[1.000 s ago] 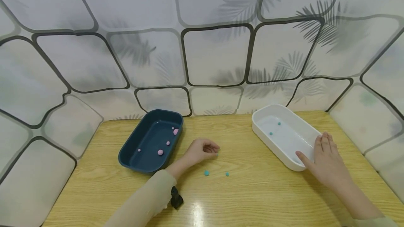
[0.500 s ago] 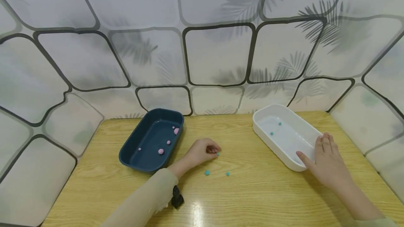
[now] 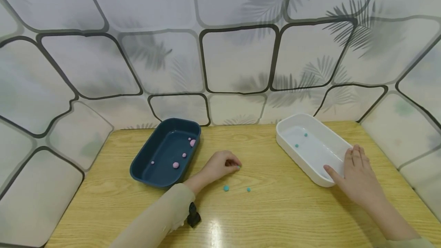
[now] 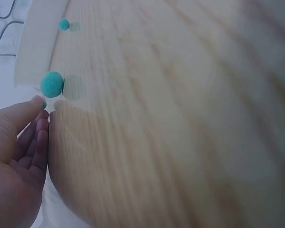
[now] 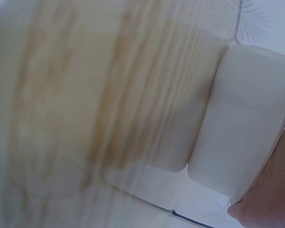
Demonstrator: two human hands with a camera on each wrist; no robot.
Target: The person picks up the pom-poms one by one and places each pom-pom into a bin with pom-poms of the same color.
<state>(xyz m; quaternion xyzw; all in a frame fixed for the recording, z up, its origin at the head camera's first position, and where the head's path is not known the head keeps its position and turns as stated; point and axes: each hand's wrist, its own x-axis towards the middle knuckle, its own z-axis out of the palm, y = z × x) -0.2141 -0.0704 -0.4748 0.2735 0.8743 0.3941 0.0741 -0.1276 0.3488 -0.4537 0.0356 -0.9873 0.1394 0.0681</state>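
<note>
My left hand (image 3: 220, 164) is over the middle of the wooden table, thumb and index fingertip pinching a tiny teal ball (image 4: 44, 104). A larger teal ball (image 3: 226, 188) and a small teal ball (image 3: 249, 189) lie on the wood nearer the front. On the right stands a white tray (image 3: 296, 163) holding two small teal balls, of which one is the far teal ball (image 3: 305, 135). My right hand (image 3: 360, 179) rests on this tray's near right corner, fingers straight along the rim and thumb reaching over the near edge. The right wrist view shows the tray's outer wall (image 5: 242, 118).
Left of my left hand stands a dark blue tray (image 3: 138, 169) with several pink balls, among them a bigger pink ball (image 3: 176, 165). A patterned cloth backdrop (image 3: 237, 60) rises behind the table (image 3: 268, 217) and along both sides.
My left fingertips have shifted very slightly around the tiny teal ball, which showed more plainly below them half a second ago. My right hand and both trays have stayed in place.
</note>
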